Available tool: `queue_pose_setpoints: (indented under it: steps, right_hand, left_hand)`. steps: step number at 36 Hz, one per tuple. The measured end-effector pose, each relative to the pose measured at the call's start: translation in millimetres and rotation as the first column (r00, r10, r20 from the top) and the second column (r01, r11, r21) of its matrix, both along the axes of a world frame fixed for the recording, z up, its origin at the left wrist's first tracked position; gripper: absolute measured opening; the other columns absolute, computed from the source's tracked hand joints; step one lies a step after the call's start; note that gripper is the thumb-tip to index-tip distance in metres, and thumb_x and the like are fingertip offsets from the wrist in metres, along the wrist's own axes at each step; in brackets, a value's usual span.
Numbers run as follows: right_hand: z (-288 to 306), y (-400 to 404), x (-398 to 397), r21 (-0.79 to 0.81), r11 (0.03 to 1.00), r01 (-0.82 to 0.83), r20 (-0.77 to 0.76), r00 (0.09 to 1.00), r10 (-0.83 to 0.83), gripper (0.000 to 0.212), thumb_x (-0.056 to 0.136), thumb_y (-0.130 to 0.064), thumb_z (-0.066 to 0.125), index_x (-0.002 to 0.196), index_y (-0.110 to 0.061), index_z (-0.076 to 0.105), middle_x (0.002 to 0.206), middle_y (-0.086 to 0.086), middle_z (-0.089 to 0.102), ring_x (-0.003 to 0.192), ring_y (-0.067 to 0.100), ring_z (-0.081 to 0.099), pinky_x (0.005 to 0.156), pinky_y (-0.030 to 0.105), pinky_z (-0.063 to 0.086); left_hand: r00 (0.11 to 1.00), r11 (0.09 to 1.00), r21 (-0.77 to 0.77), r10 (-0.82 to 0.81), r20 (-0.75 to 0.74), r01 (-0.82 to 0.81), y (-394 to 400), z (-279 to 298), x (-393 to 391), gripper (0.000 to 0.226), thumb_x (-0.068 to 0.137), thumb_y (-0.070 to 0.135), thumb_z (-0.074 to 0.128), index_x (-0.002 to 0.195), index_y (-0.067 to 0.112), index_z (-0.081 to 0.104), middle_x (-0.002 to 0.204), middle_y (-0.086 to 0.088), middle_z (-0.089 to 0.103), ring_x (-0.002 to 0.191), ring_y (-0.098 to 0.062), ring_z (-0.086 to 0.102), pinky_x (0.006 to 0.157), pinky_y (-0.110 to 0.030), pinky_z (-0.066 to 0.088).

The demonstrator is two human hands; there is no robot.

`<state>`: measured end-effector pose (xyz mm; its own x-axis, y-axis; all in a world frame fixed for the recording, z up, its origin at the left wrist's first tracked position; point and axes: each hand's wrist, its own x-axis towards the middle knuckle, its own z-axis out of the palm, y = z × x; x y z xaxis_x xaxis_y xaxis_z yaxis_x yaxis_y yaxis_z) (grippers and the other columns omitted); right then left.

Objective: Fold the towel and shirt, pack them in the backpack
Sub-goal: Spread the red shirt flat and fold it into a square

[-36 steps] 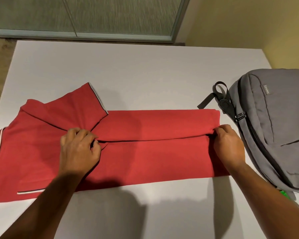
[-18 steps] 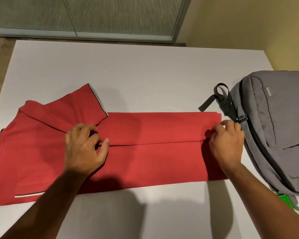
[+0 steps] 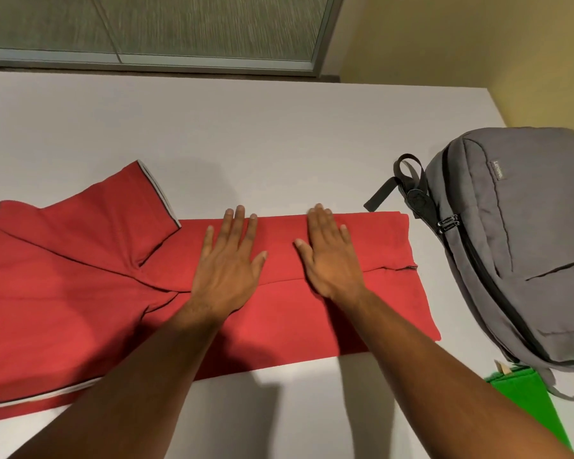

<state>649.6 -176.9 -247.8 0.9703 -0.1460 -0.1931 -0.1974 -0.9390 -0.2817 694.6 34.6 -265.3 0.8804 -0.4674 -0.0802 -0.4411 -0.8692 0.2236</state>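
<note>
A red shirt (image 3: 80, 293) with white-trimmed sleeves lies across the white table (image 3: 246, 134), its far side folded over into a long band. My left hand (image 3: 229, 260) lies flat, fingers straight, on that folded band near the middle. My right hand (image 3: 328, 253) presses flat on the band just to the right of it. A grey backpack (image 3: 517, 233) lies on the table's right side, zipper closed, its top handle pointing toward the shirt. A bright green cloth (image 3: 524, 402), maybe the towel, shows below the backpack at the near right.
A glass partition (image 3: 146, 24) runs along the table's far edge and a yellow wall (image 3: 478, 44) stands at the right. Bare tabletop stretches beyond the shirt and in front of it.
Both hands let go of the fold's ends and moved inward to the middle of the band, now lying flat with straight fingers. The view shifted closer.
</note>
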Motion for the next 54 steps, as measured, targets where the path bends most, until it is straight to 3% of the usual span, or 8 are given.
queue_pose_setpoints:
  steps: [8,19,22,25,31,35,43,54]
  right_hand:
    - [1.5,-85.0,-25.0,-0.132,0.968,0.215,-0.022,0.975,-0.22,0.08,0.104,-0.068,0.011,0.166,-0.018,-0.004,0.173,0.0,-0.01,0.159,0.014,-0.013,0.13,0.045,0.0]
    - [9.7,-113.9,-24.9,-0.102,0.902,0.419,-0.076,0.901,-0.427,0.092,0.1,-0.072,0.012,0.164,-0.007,-0.004,0.173,0.01,-0.011,0.159,0.022,-0.01,0.129,0.052,0.0]
    - [14.2,-84.8,-17.8,-0.119,0.915,0.385,0.037,0.923,-0.383,0.088,0.104,-0.068,0.015,0.164,-0.005,0.003,0.173,0.012,-0.007,0.16,0.024,-0.008,0.129,0.05,-0.001]
    - [14.9,-29.8,-9.5,-0.095,0.967,0.236,0.136,0.965,-0.222,0.076,0.109,-0.057,0.015,0.165,-0.006,0.009,0.173,0.011,-0.001,0.16,0.024,-0.003,0.129,0.047,0.001]
    - [2.7,74.9,4.0,0.075,0.995,-0.063,0.141,0.989,0.052,0.065,0.108,-0.044,0.016,0.166,-0.014,0.013,0.174,0.002,0.002,0.16,0.013,-0.004,0.13,0.042,0.001]
    - [-6.9,84.0,4.6,0.046,0.999,-0.003,0.113,0.994,-0.002,0.067,0.107,-0.046,0.007,0.165,-0.015,0.016,0.173,0.0,0.005,0.159,0.011,-0.002,0.13,0.044,0.005]
    - [-11.9,84.9,3.6,-0.061,0.998,0.013,0.129,0.992,-0.005,0.065,0.107,-0.042,0.009,0.165,-0.014,0.019,0.173,-0.001,0.008,0.159,0.011,0.001,0.13,0.044,0.006]
    - [-16.0,87.5,3.4,-0.125,0.992,0.02,0.119,0.993,-0.005,0.067,0.107,-0.048,0.012,0.165,-0.015,0.013,0.173,-0.001,0.005,0.16,0.012,-0.002,0.13,0.044,0.006]
  left_hand:
    - [0.999,1.0,0.017,0.015,0.044,-0.016,-1.5,-1.3,-1.0,0.07,0.104,0.053,0.02,0.164,0.019,0.007,0.172,-0.005,-0.001,0.158,-0.021,-0.005,0.127,-0.054,0.011]
    - [0.999,0.999,0.03,0.017,0.046,-0.018,-2.9,1.0,-1.8,0.069,0.105,0.053,0.017,0.164,0.02,0.005,0.172,-0.005,-0.002,0.158,-0.021,-0.007,0.127,-0.053,0.007]
    - [0.998,0.999,0.028,0.022,0.052,-0.024,-3.4,-0.3,-1.8,0.069,0.105,0.052,0.019,0.164,0.019,0.007,0.172,-0.005,0.0,0.158,-0.021,-0.005,0.127,-0.053,0.008]
    - [0.998,0.999,0.027,0.024,0.056,-0.026,-3.1,-0.8,-2.4,0.069,0.105,0.052,0.02,0.164,0.019,0.006,0.172,-0.005,0.0,0.158,-0.021,-0.006,0.127,-0.053,0.007]
    - [0.998,1.0,0.01,0.024,0.061,-0.025,-3.4,-3.5,-3.3,0.065,0.106,0.04,0.023,0.164,0.02,0.004,0.172,-0.005,-0.003,0.158,-0.021,-0.009,0.127,-0.053,0.007]
    - [0.998,1.0,-0.015,0.025,0.062,-0.024,-2.6,-4.3,-4.6,0.063,0.107,0.036,0.025,0.164,0.019,0.004,0.172,-0.005,-0.006,0.158,-0.021,-0.01,0.127,-0.053,0.007]
    - [0.998,0.999,-0.037,0.038,0.051,-0.036,-2.4,0.0,-4.5,0.063,0.106,0.04,0.019,0.164,0.018,0.01,0.172,-0.007,0.0,0.158,-0.022,-0.007,0.126,-0.054,0.01]
    - [0.908,0.905,-0.078,0.419,0.007,-0.417,33.6,1.9,2.7,0.075,0.102,0.051,0.024,0.162,0.008,0.015,0.172,-0.01,0.005,0.158,-0.02,0.006,0.126,-0.046,0.012]
